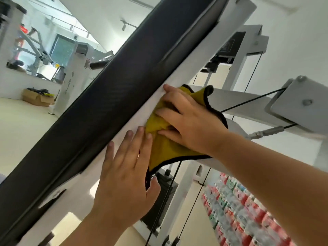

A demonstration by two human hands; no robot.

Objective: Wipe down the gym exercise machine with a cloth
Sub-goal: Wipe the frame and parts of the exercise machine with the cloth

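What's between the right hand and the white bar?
A yellow black-edged cloth, pressed by the right hand onto the white metal bar, in the head view.

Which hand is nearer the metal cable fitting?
Right. Right hand, on the yellow cloth, sits left of the metal cable fitting; left hand rests on the white frame, farther down-left.

R hand point(191, 125), yellow cloth point(165, 148) on white frame point(184, 68)
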